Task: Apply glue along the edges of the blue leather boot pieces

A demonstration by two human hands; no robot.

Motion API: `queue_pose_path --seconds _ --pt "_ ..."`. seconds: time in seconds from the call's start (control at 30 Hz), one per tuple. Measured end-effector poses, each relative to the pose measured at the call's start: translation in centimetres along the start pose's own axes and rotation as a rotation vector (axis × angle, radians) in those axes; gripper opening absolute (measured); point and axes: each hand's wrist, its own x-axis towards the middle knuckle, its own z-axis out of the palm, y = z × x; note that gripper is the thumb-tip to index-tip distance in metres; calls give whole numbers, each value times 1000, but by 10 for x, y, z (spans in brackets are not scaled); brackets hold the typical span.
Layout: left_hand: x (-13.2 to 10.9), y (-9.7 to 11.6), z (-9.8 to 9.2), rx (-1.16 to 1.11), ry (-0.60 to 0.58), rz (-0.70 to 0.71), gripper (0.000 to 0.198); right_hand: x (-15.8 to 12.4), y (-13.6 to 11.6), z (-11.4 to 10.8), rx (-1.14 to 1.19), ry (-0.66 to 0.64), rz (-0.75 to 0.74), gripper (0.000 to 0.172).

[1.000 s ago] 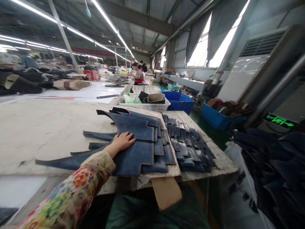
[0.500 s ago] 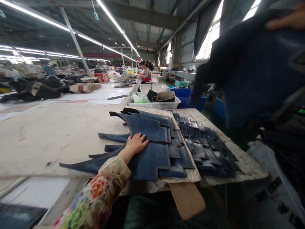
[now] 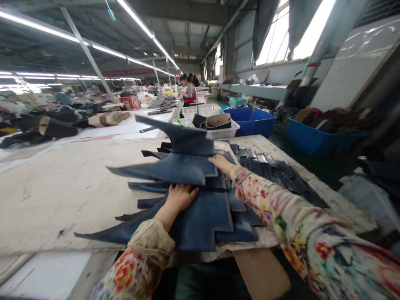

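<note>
Dark blue cut pieces [image 3: 200,216] with long curved points lie overlapped on a pale board. My left hand [image 3: 181,196] rests flat on one of them, fingers spread. My right hand [image 3: 221,162] grips the right edge of another blue piece [image 3: 178,166], held above the stack with its point toward the left; its outline is slightly blurred. Right of the stack are rows of smaller dark folded pieces [image 3: 265,166].
The pale board [image 3: 62,187] spreads left. Behind it stand a white bin [image 3: 221,132] and a blue bin [image 3: 254,121]. Another blue bin [image 3: 315,139] is at the right. A person in a red apron [image 3: 190,92] works farther back.
My right hand has come down from the upper right, bringing the blue piece over the stack. My left hand stays on the pieces. The view has shifted slightly.
</note>
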Motion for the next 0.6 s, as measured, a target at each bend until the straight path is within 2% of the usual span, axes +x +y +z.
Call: queue_pose_path --seconds 0.07,0.17,0.23,0.4,0.47,0.53,0.6 --pt "-1 1 -1 9 -1 10 55 -2 18 13 11 -24 49 28" --pt "0 1 -1 16 21 28 53 -1 36 22 28 -22 83 38" --pt "1 1 -1 18 32 31 50 2 40 20 38 -23 80 40" --pt "-3 -1 -5 34 117 27 40 2 42 13 59 -63 24 32" --pt "-7 -1 -7 70 218 53 35 -2 42 12 64 -87 4 32" --pt "-10 -1 -8 114 378 105 29 -5 41 11 69 -112 -11 32" --pt "-9 -3 -6 116 517 145 31 -8 38 9 70 -132 -23 31"
